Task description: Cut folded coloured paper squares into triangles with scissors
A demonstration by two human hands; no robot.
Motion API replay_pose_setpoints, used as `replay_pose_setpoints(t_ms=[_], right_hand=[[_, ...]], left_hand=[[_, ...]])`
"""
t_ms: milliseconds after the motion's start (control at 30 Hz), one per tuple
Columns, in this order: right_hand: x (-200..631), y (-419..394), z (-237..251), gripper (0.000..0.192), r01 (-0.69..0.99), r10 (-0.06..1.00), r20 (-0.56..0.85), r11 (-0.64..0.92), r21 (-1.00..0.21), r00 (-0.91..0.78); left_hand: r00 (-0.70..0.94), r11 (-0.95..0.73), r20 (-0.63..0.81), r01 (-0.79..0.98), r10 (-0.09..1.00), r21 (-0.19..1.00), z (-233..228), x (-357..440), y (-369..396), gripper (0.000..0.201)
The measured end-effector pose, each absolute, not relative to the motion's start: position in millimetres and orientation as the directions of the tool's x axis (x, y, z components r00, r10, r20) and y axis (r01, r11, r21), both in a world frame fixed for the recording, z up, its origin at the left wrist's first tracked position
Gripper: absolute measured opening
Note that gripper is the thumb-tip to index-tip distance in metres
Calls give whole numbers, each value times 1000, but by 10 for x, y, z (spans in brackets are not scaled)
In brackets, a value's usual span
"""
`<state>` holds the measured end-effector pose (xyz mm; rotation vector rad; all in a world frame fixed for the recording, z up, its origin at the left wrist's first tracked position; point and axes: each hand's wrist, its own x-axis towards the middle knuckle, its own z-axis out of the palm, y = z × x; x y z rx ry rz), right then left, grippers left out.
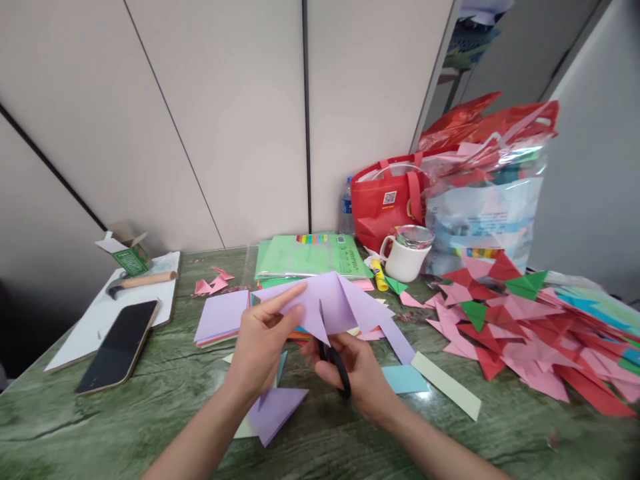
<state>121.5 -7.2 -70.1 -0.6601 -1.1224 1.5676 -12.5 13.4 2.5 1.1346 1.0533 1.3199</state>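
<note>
Both hands busy mid-cut: left hand [263,343] pinches folded lilac paper [333,303]; right hand [357,373] grips black scissors [334,357], blades entering it. Next: steady paper, close blades along fold.

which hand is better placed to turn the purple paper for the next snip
Left, likely. The left hand already pinches the folded purple paper at its edge, while the right hand is occupied gripping the black scissors beneath it.
</note>
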Motion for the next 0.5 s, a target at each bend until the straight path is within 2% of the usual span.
replay_pose_setpoints(t_ms=[100, 167, 500], right_hand=[[1214, -80, -669, 30, -434, 952, 129, -4, -901, -276], [1209, -86, -653, 29, -427, 960, 115, -5, -904, -254], [1183, -82, -651, 25, -399, 980, 77, -3, -917, -185]], left_hand=[[-25, -140, 139, -16, 990, 990, -11, -129, 119, 31], [-21, -145, 145, 22, 989, 989, -31, -135, 105, 32], [-14, -71, 71, -39, 997, 997, -45, -152, 106, 35]])
